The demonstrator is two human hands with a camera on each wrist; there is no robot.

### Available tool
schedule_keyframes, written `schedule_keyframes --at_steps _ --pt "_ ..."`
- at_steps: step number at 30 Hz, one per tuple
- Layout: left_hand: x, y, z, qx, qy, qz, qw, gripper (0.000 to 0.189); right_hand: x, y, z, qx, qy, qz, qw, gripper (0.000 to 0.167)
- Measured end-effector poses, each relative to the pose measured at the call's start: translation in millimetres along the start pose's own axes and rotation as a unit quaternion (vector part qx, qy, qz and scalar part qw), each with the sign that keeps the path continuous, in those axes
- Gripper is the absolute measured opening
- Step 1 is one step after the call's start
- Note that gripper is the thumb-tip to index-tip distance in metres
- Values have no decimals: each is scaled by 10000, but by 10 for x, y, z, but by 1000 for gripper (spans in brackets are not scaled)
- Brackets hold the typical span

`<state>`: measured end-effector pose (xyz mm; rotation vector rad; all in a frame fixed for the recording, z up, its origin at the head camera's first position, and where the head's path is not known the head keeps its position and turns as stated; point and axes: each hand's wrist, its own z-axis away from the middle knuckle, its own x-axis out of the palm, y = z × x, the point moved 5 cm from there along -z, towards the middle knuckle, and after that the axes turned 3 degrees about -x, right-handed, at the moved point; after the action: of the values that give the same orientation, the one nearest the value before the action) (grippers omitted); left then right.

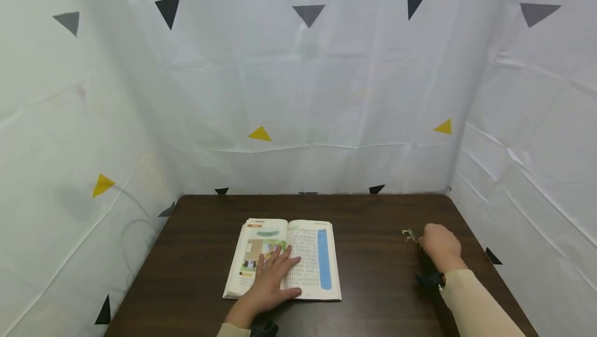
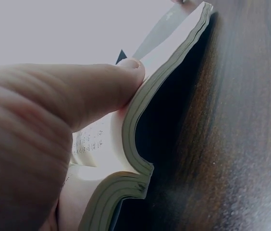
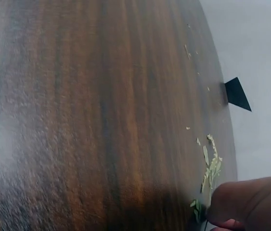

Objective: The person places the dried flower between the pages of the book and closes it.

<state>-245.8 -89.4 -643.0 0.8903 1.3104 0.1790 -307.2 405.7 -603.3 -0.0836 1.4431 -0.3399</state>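
An open book (image 1: 305,243) with printed text, a colour picture and a blue panel lies on the dark wooden table. My left hand (image 1: 270,282) rests across its middle with fingers spread. In the left wrist view the thumb (image 2: 102,89) presses on a page near the book's lower edge, and the pages curve down into the spine. Well to the right of the book, my right hand (image 1: 440,246) pinches the stem of a small dried plant sprig (image 3: 212,168) with pale leaves. The sprig's tip points left in the head view; the lower stem is hidden by the fingers.
Small pale plant crumbs (image 3: 188,128) are scattered on the table (image 1: 373,275) near the sprig. White sheeting (image 1: 350,93) with black, grey and yellow triangles hangs behind the table and along both sides. Each wrist wears a dark band (image 1: 431,279).
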Motion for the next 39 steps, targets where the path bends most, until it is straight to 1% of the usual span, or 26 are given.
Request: schedule_keyframes --at_steps 2,5,7,9,10,12,14,17,21,25,28,29,31,34,35,36,37,38,39 --pt "14 -15 3 -16 -16 -12 10000 78 13 4 2 31 -133 -2 9999 26" --pt "38 -37 0 6 3 7 10000 78 36 23 47 111 -222 -183 9995 33" --pt "56 -49 -5 38 -2 40 10000 78 59 25 117 211 -182 -408 9988 40" --pt "68 -50 -1 65 -14 59 10000 77 95 -16 207 240 -18 -708 9972 44" --pt "72 -51 3 65 -26 62 10000 77 110 -67 253 260 92 -880 9957 45" --pt "71 -45 15 53 -37 54 10000 75 137 -231 355 230 353 -1315 9904 40" --pt "57 -36 26 48 -7 51 10000 70 163 -486 456 143 568 -1814 9817 32" --pt "37 -26 27 67 59 66 9999 62 226 -967 610 28 731 -2659 9612 24" --pt "21 -5 19 100 80 97 9999 56 396 -1614 821 -30 634 -3737 9254 20" --pt "14 4 11 88 66 164 9998 54 606 -2156 990 35 136 -4806 8769 22" --pt "8 10 4 109 63 216 9997 55 729 -2457 1062 40 -195 -5380 8427 21" --pt "5 12 4 121 60 229 9996 55 759 -2542 1075 -16 -252 -5503 8346 20" --pt "3 13 7 148 44 246 9996 56 811 -2684 1084 -146 -274 -5745 8179 19" --pt "-7 -3 13 175 45 299 9994 58 924 -2849 1041 -439 -309 -6178 7845 21" --pt "-11 -16 16 154 32 356 9992 60 985 -2881 1017 -512 -354 -6277 7759 23" --pt "-21 -31 18 143 35 433 9990 62 1056 -2902 995 -551 -413 -6349 7695 23" --pt "-35 -49 21 126 40 539 9985 64 1124 -2911 974 -561 -449 -6375 7670 23" --pt "-56 -68 25 107 78 654 9978 66 1196 -2908 954 -530 -492 -6382 7665 23" --pt "-85 -90 31 12 141 823 9965 68 1266 -2895 940 -480 -526 -6337 7703 23"
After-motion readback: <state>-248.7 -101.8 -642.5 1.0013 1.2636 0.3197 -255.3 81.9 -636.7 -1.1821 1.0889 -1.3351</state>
